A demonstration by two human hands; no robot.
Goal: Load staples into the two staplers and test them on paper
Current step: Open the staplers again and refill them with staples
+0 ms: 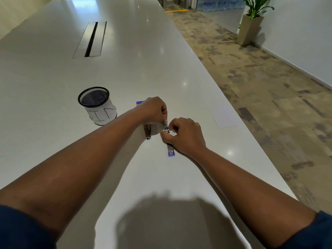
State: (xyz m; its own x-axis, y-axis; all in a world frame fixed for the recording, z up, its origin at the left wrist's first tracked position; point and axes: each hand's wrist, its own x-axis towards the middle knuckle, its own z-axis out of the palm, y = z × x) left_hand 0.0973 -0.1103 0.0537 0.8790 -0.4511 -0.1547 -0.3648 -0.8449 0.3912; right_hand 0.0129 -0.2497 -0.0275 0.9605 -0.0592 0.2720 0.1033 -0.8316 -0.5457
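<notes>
A long white table filled most of the view, with a patterned carpet floor to its right and a potted plant standing by the far wall. In the table's middle, far from the person, there was a narrow cable slot. Both bare forearms reached forward from dark blue sleeves and met near the table's right half.

A black mesh cup with a white paper label stood to the left of the hands. A sheet of white paper lay flat near the right edge of the table, well apart from the hands.

The left hand was closed, its fingertips pinching the upper metal part of an opened stapler, which lay on the table with its blue end toward the person. The right hand was also closed, its thumb and fingers pressed together on the middle of the same stapler, just beside the left fingertips. A second stapler lay on the table partly under the left hand. Behind the left hand a small blue staple box showed only its corner. Whether staples were between the fingers I could not tell.
</notes>
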